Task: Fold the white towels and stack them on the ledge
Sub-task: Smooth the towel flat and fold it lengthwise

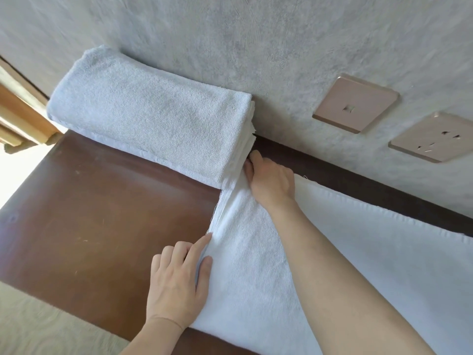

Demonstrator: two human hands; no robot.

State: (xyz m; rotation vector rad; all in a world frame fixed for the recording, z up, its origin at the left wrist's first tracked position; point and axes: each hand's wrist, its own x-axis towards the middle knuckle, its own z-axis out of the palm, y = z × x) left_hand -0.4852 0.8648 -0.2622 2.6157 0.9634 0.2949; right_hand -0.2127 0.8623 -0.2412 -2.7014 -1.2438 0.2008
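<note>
Towel (294, 265) lay flat on ledge (102, 226), short edge touching stack (153, 119); long axis ran away from stack. Both hands pinched that edge: right (271, 180) nearer stack, left (179, 278) farther.

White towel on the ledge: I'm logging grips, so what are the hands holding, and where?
Both hold the white towel by its left edge: left hand near corner, right hand far corner.
</note>
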